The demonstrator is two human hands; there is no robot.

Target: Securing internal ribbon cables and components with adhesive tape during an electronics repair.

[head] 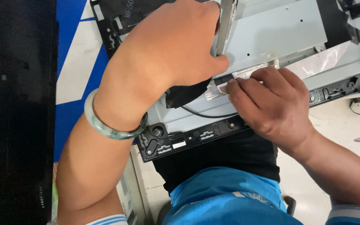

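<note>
Blue shirt fabric fills the bottom centre of the frame, nearest the camera, with both forearms rising from it. At the left wrist sits a smooth, pale green bangle.

Above it, the left hand curls over the upright edge of a thin metal plate at top centre, fingers closed around it and thumb pressed on the flat side. Right of centre, the right hand pinches the end of a flat white ribbon cable, fingertips closed together on it just beside the left thumb. This cable runs up and right across a pale grey sheet-metal back panel, matte and flat, dotted with small holes.

Around that panel runs a black plastic frame with moulded slots and screw bosses; its lower edge rests against the person's lap. Black tape patches and a thin black wire lie beneath the hands. A dark glossy slab takes the left edge, beside a blue and white surface. Pale floor shows open room at lower right.
</note>
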